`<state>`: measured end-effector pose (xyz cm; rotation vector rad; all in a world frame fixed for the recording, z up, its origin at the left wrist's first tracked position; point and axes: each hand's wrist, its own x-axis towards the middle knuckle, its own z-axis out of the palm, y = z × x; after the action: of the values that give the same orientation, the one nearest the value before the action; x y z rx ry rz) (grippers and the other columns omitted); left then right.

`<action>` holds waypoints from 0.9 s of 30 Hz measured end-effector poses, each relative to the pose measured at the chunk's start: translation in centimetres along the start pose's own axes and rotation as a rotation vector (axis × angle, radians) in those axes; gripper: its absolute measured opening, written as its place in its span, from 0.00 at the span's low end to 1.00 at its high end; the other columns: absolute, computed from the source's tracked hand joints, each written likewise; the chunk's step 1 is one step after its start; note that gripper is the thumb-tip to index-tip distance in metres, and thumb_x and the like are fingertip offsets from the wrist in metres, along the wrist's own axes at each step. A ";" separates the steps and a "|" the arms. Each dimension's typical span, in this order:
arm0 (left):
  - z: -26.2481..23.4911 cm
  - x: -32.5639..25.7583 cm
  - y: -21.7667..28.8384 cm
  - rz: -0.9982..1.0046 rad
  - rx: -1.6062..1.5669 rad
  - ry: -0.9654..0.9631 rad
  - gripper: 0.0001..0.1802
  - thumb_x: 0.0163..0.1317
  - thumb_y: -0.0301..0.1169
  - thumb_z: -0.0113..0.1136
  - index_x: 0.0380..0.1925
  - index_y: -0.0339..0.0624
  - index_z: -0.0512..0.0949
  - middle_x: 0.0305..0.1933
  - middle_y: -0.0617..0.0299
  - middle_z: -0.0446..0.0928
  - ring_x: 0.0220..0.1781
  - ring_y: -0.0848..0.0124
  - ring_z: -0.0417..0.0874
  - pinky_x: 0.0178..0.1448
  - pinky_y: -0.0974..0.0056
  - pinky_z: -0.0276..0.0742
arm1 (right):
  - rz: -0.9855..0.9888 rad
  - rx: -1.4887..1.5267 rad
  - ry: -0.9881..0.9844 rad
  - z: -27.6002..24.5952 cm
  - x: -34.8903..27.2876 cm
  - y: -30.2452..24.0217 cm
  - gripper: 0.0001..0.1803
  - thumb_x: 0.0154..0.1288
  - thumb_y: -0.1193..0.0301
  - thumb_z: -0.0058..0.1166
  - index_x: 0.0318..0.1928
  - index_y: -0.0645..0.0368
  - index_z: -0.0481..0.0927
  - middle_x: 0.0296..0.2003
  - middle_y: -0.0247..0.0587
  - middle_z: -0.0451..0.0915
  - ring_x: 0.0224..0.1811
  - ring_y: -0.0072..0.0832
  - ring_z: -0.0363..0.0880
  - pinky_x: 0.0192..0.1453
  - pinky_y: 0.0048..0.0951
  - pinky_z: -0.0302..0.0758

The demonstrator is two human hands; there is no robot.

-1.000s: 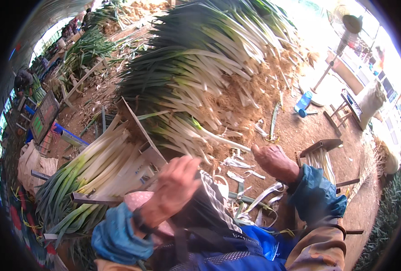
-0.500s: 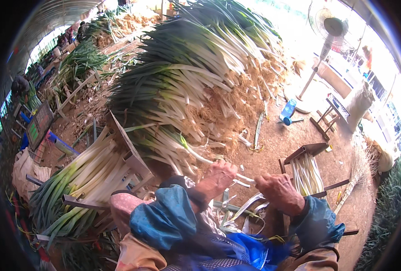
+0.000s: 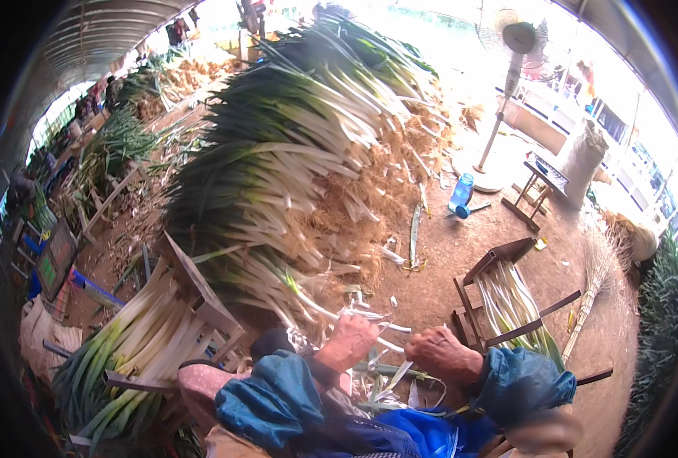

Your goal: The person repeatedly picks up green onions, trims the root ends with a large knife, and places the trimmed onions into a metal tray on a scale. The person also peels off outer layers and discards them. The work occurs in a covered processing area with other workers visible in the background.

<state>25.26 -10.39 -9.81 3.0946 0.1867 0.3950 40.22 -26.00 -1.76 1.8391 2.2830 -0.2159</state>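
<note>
Across my lap, my left hand point(image 3: 350, 343) is closed around leeks. Their white ends point(image 3: 394, 328) stick out to the right of its fingers, and one green-white stalk point(image 3: 312, 305) runs up-left toward the pile. Just right of those ends, my right hand point(image 3: 442, 355) is curled closed. A narrow gap seems to part it from the upper white end, and I cannot make out what is in its fingers. Loose peeled leaves point(image 3: 389, 385) lie below and between the hands, over a blue cloth point(image 3: 423, 427) on my lap.
A big leek pile point(image 3: 301, 153) lies ahead, roots to the right. Leeks fill a metal rack point(image 3: 209, 294) at left; thinner stalks point(image 3: 511, 298) lie in another rack at right. Beyond stand a blue bottle point(image 3: 461, 195), a small stool point(image 3: 541, 179), a fan point(image 3: 518, 46) and a broom point(image 3: 591, 298).
The whole view has shifted, so the scene sits further left. My right hand, earlier at the tip of a leek's white end, now appears slightly apart from it. My left hand keeps its hold.
</note>
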 end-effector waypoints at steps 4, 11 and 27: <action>0.4 -0.5 -0.3 0.065 -0.097 0.033 0.02 0.53 0.29 0.55 0.26 0.46 0.77 0.27 0.61 0.76 0.35 0.65 0.80 0.37 0.60 0.75 | -0.158 0.085 -0.105 0.3 0.5 0.5 0.05 0.57 0.69 0.52 0.30 0.56 0.76 0.22 0.41 0.75 0.27 0.39 0.80 0.28 0.37 0.73; -0.4 -0.5 -1.7 0.016 -0.183 -0.065 0.02 0.54 0.28 0.54 0.28 0.44 0.74 0.29 0.58 0.75 0.36 0.61 0.79 0.39 0.58 0.77 | -0.278 0.693 0.246 -3.9 -1.4 0.9 0.07 0.60 0.70 0.53 0.30 0.60 0.74 0.23 0.43 0.73 0.26 0.40 0.76 0.29 0.37 0.72; -12.5 5.6 5.5 0.100 -0.364 0.403 0.06 0.59 0.30 0.58 0.25 0.42 0.74 0.22 0.60 0.74 0.26 0.64 0.79 0.32 0.60 0.76 | 0.208 1.574 0.533 8.6 5.8 -1.5 0.26 0.63 0.72 0.58 0.60 0.62 0.68 0.46 0.45 0.78 0.40 0.27 0.78 0.42 0.26 0.77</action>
<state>28.17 -15.14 3.84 2.6431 -0.0360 0.9387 38.09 -22.91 -11.54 2.9410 2.2105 -2.2060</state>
